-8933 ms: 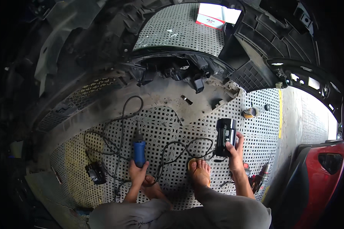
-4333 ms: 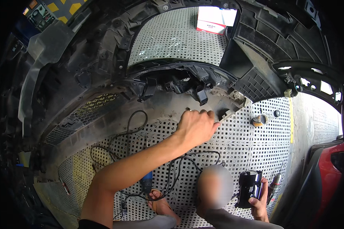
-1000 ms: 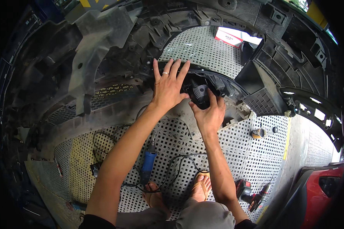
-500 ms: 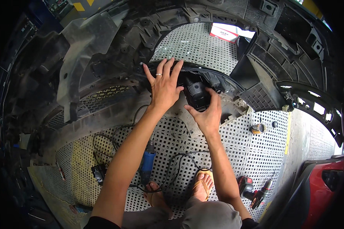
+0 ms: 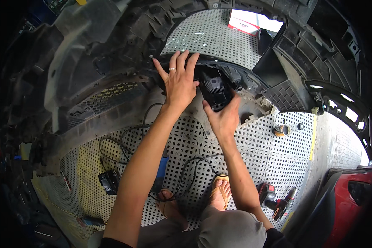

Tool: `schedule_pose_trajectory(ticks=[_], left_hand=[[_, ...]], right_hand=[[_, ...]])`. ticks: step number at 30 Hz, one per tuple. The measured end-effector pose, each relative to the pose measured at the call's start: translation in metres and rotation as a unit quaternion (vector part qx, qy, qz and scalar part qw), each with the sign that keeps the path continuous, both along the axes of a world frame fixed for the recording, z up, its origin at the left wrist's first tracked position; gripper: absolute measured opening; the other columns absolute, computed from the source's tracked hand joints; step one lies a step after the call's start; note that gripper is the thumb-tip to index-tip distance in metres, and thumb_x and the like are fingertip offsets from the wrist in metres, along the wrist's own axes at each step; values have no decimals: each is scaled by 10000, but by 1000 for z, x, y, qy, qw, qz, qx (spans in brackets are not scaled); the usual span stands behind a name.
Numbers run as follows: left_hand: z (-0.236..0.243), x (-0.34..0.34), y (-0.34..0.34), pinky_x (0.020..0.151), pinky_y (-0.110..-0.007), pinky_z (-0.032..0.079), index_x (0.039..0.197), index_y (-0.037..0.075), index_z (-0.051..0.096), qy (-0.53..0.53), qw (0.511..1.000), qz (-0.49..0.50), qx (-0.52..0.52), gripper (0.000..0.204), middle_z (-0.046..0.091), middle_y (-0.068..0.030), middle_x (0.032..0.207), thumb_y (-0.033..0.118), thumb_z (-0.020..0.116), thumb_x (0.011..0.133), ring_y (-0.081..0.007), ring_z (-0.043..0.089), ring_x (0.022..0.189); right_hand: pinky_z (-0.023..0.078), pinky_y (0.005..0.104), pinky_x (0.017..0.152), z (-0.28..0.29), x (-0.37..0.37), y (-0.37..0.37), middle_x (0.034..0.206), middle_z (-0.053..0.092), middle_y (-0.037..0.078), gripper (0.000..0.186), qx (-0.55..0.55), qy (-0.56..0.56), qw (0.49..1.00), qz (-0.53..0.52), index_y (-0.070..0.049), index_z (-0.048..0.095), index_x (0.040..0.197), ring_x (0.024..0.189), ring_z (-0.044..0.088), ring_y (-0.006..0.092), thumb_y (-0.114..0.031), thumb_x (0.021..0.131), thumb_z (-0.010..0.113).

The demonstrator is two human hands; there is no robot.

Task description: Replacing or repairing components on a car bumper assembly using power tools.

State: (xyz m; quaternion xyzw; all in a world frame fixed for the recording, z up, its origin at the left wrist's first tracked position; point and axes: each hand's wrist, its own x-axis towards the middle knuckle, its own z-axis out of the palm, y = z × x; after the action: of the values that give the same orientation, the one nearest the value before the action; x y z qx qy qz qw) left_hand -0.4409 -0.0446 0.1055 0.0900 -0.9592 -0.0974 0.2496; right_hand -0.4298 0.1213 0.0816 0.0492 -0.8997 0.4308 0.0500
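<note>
Black lamp unit [image 5: 215, 91] gripped by right hand [image 5: 224, 118]; left hand [image 5: 179, 84] flat, fingers spread, beside it.

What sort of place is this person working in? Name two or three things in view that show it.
Most likely a car repair workshop: a removed black car bumper lies on the perforated metal floor, a red cordless drill rests nearby, and part of a red car shows at the right.

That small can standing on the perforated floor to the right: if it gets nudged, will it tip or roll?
The small can stands upright on the perforated floor, apart from other things. It looks squat, so probably steady. Once on its side, its round body would likely roll.
</note>
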Motion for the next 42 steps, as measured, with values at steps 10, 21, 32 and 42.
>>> schedule_pose_trajectory(ticks=[10,21,32,42], left_hand=[[-8,-8,-2,1134,-853,96,1526,242,434,14,996,12,-88,946,481,7,1504,239,922,715,-253,395,1470],[7,-12,19,1048,-634,341,1508,150,435,-68,960,69,-264,960,562,-76,1440,395,920,716,-323,558,1319],[11,-11,6,1116,-616,289,1523,135,426,-89,966,39,-239,1047,552,-128,1451,480,931,673,-390,509,1340],[26,-20,-7,1106,-520,425,1491,50,432,-107,972,-42,-203,1085,548,-198,1397,389,981,618,-438,506,1304]], right_hand=[[535,467,967,-10,-18,13,1300,583,268,946,-21,21,998,47,33,399,1350,1160,646,428,-386,689,929],[550,502,992,-24,0,7,1339,477,224,1027,-230,-37,972,-36,-125,454,1456,1163,624,457,-292,601,997],[569,487,904,-23,0,16,1315,521,182,914,-200,-60,977,-32,-128,497,1422,1115,662,421,-264,639,948],[576,481,900,-23,-1,17,1272,521,169,916,-173,-19,984,-25,-147,495,1441,1133,647,387,-216,638,931]])
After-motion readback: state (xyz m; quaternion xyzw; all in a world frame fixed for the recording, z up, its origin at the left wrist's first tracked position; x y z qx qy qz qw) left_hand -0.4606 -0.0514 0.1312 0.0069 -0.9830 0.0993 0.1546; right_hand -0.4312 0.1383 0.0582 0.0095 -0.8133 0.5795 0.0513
